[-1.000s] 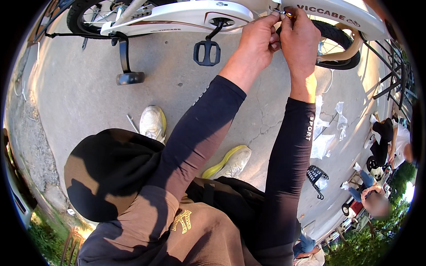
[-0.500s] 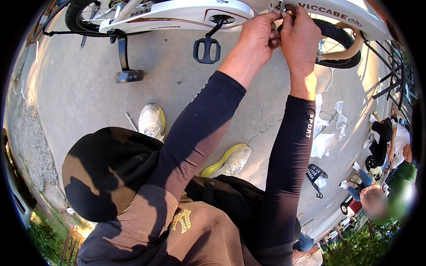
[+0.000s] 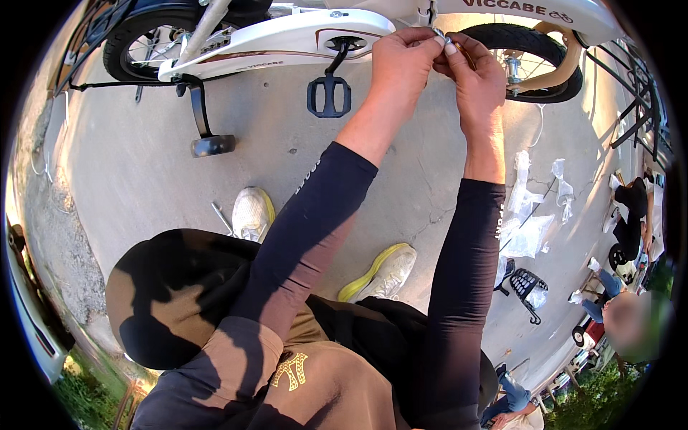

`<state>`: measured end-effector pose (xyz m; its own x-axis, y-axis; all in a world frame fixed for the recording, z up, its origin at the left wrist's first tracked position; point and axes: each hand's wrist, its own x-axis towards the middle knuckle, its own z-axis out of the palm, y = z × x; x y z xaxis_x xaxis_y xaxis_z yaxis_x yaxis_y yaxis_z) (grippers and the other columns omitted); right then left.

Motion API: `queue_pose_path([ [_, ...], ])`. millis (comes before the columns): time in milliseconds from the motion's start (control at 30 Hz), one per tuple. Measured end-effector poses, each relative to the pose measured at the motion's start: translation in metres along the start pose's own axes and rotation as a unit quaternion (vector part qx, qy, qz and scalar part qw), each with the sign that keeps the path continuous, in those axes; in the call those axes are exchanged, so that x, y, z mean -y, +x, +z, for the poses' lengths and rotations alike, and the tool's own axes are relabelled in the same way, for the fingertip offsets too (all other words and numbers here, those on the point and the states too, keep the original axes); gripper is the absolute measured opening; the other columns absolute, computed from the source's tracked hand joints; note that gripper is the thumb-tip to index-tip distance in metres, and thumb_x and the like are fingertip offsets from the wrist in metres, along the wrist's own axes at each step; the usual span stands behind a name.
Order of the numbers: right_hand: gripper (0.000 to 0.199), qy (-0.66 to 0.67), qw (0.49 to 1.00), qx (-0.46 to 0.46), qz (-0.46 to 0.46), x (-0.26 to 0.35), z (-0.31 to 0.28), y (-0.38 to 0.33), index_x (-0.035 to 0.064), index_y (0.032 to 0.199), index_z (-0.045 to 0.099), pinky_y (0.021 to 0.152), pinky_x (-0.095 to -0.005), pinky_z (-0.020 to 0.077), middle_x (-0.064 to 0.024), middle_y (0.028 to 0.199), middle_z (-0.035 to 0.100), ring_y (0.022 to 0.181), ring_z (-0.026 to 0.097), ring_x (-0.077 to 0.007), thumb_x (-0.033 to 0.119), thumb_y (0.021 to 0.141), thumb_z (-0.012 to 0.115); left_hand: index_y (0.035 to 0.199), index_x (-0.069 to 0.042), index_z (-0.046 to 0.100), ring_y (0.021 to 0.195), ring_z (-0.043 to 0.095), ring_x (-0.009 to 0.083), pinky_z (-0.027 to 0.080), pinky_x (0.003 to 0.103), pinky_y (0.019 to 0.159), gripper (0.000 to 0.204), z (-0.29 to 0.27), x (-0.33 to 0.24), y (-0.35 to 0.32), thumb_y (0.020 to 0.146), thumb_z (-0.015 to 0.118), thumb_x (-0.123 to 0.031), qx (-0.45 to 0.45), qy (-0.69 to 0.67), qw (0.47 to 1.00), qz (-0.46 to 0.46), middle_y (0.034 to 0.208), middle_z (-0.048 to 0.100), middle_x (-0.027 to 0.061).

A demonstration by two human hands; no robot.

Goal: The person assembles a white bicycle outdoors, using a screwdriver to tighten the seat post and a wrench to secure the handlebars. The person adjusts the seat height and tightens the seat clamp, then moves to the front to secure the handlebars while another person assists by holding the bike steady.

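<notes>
Two hands, pinched closed, apparently on metal piece

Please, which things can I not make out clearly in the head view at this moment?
All in the head view:
Small metal piece between the left hand and right hand: too small, partly covered by fingers; exact shape unclear.
Orange item in the right hand: partly hidden by fingers.
Front wheel: partly hidden behind the right hand.
White bicycle: cut off by the top edge.
Person in blue trousers: head area blurred.
</notes>
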<state>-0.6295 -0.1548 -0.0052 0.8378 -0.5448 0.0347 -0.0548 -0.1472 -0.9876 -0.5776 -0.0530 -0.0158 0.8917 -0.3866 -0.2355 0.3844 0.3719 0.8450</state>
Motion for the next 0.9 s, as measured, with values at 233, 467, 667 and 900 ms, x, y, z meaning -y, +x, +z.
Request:
queue_pose_path([
  [233, 0.023, 0.121, 0.988, -0.043, 0.090, -0.006, -0.008, -0.042, -0.0075, 0.113, 0.062, 0.069, -0.0264, 0.0559, -0.0102, 0.094, 0.067, 0.076, 0.066, -0.0134, 0.007, 0.095, 0.061, 0.110, -0.001, 0.067, 0.048, 0.041, 0.0037, 0.033, 0.021, 0.044, 0.035, -0.001, 0.021, -0.022, 0.099, 0.061, -0.033, 0.022, 0.020, 1.000, -0.007, 0.058, 0.045, -0.0057],
  [467, 0.022, 0.092, 0.994, -0.029, 0.061, 0.003, -0.009, -0.050, -0.0065, 0.111, 0.062, 0.059, -0.0228, 0.0498, -0.0071, 0.090, 0.067, 0.073, 0.063, -0.0098, 0.009, 0.095, 0.060, 0.107, -0.002, 0.069, 0.050, 0.042, 0.0023, 0.033, 0.020, 0.045, 0.033, 0.002, 0.020, -0.035, 0.099, 0.062, -0.032, 0.040, 0.055, 0.996, 0.065, 0.063, 0.052, -0.0043],
  [667, 0.022, 0.066, 0.996, -0.055, 0.039, 0.022, -0.001, -0.049, -0.0076, 0.110, 0.060, 0.052, -0.0258, 0.0498, -0.0113, 0.090, 0.067, 0.067, 0.064, -0.0111, 0.009, 0.096, 0.059, 0.104, -0.001, 0.068, 0.053, 0.047, 0.0023, 0.034, 0.019, 0.045, 0.030, 0.008, 0.015, -0.039, 0.099, 0.062, -0.030, 0.024, 0.039, 0.998, 0.052, 0.074, 0.064, 0.0001],
  [900, 0.028, 0.078, 0.996, 0.006, 0.043, 0.011, -0.007, -0.044, -0.0084, 0.116, 0.050, 0.058, -0.0266, 0.0514, -0.0129, 0.095, 0.066, 0.070, 0.063, -0.0124, 0.010, 0.097, 0.058, 0.102, -0.001, 0.068, 0.053, 0.046, 0.0030, 0.034, 0.019, 0.045, 0.031, 0.001, 0.013, -0.038, 0.099, 0.062, -0.031, 0.050, -0.003, 0.999, -0.004, 0.070, 0.062, 0.0010],
])
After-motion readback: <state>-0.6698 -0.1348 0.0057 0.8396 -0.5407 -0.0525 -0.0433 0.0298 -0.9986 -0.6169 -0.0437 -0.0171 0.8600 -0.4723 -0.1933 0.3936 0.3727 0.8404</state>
